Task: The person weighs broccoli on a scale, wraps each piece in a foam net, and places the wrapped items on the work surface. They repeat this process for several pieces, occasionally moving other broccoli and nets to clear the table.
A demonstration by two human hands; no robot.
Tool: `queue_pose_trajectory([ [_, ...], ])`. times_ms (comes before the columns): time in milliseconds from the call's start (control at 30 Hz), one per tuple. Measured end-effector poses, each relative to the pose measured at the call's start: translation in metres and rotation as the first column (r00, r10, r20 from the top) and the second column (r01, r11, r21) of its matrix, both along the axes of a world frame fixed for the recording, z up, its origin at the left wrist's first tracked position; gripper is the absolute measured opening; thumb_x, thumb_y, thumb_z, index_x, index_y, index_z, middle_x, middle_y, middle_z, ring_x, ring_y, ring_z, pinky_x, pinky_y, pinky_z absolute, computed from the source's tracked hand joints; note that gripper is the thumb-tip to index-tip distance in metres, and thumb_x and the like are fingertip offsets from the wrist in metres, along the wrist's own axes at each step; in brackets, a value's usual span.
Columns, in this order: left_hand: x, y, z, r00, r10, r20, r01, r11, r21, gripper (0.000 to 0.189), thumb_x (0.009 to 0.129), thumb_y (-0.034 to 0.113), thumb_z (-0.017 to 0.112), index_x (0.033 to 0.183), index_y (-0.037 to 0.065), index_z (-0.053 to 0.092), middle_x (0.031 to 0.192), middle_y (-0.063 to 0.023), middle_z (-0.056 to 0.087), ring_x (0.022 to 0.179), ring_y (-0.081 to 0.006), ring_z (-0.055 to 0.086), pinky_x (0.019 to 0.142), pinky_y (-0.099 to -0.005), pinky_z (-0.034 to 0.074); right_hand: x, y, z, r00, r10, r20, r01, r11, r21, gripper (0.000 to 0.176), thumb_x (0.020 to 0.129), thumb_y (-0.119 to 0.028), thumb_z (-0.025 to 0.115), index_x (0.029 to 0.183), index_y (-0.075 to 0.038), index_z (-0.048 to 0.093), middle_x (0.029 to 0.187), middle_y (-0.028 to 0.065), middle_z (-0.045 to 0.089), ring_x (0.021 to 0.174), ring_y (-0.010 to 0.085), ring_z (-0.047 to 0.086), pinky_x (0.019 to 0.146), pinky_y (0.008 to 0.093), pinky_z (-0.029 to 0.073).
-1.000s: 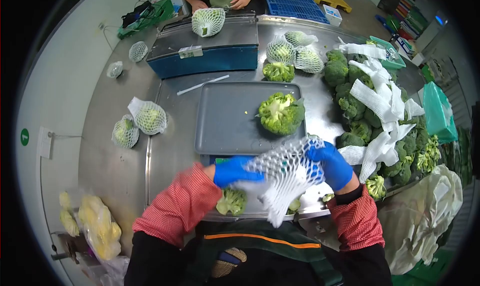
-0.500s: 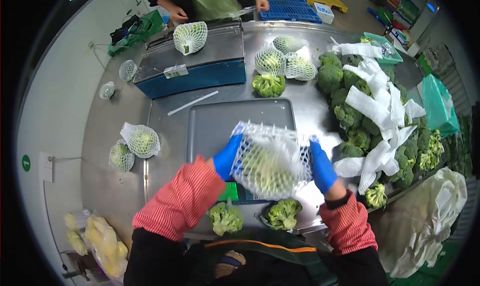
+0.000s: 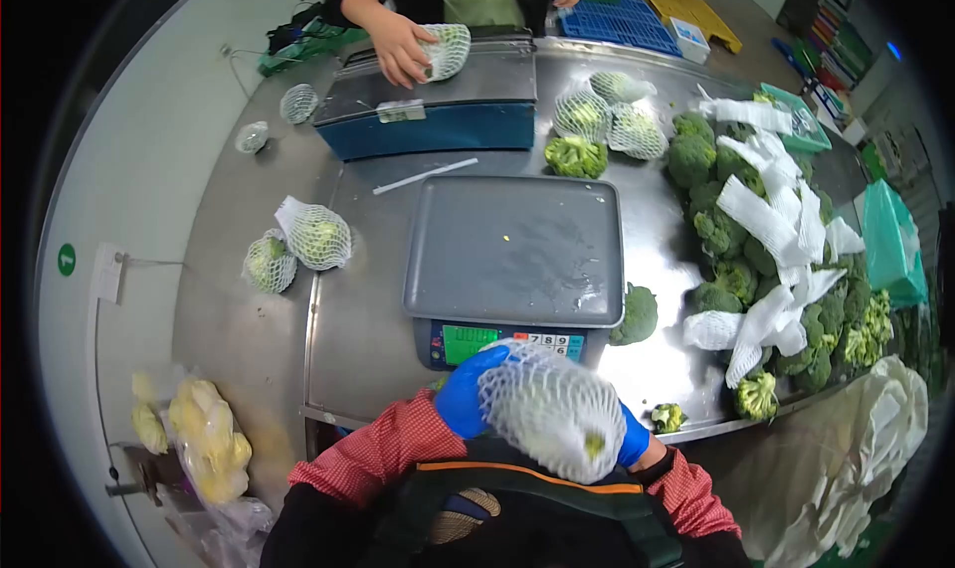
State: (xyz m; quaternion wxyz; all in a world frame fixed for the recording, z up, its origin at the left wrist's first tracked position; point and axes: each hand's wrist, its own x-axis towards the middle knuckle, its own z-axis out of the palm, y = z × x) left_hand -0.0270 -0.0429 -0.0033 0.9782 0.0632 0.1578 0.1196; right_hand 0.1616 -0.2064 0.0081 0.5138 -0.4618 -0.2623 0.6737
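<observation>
Both my hands wear blue gloves and hold one broccoli head wrapped in white foam netting [image 3: 552,414] close to my chest. My left hand [image 3: 464,394] grips its left side, and my right hand [image 3: 631,441] is mostly hidden under its right side. Just beyond it stands the scale [image 3: 512,341] with its green display, and the grey scale tray [image 3: 512,250] carries nothing but a small crumb.
Bare broccoli heads and white net sleeves [image 3: 766,220] pile up on the right. One loose head [image 3: 637,314] lies beside the scale. Netted heads [image 3: 318,238] lie at left and at the back [image 3: 607,115]. Another person's hand [image 3: 398,46] holds a netted head on the blue machine [image 3: 438,120].
The broccoli on the tray got covered with the net sleeve, then I lifted it off the tray and drew it toward my chest. The far person's hand reached the netted head on the machine.
</observation>
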Motion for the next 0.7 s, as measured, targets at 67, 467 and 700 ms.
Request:
queue_pose_trajectory([
  [67,0.013,-0.002,0.019,0.987,0.11,-0.114,-0.095,0.987,0.133,0.035,0.095,0.023,0.037,0.122,0.003,0.049,0.116,-0.0105,0.058,0.111,-0.022,0.053,0.098,-0.0376,0.041,-0.001,0.008,-0.014,0.996,-0.068,-0.06,0.07,0.997,0.031,0.046,0.087,-0.007,0.055,0.13,-0.002,0.041,0.127,0.0096,0.05,0.111,0.0174,0.05,0.095,0.0314,0.042],
  [467,0.053,0.05,0.025,0.828,0.107,-0.55,-0.061,0.993,0.1,0.028,0.093,0.037,0.047,0.085,0.013,0.059,0.066,0.0039,0.057,0.044,-0.005,0.045,0.037,-0.0183,0.032,0.055,0.115,-0.04,0.994,-0.031,-0.101,0.042,0.994,0.102,0.042,0.093,-0.038,0.044,0.103,0.001,0.057,0.077,0.0141,0.063,0.062,0.0167,0.062,0.053,0.0261,0.049],
  [700,0.02,0.102,0.014,0.63,0.505,-0.589,0.398,0.441,0.804,0.034,0.086,0.041,0.058,0.087,0.007,0.054,0.072,-0.0046,0.056,0.058,-0.0096,0.052,0.047,-0.0227,0.041,0.099,0.11,0.012,0.74,-0.318,0.593,0.433,0.9,-0.058,0.05,0.09,-0.049,0.045,0.086,-0.001,0.058,0.052,0.007,0.052,0.032,0.0153,0.045,0.032,0.0254,0.036],
])
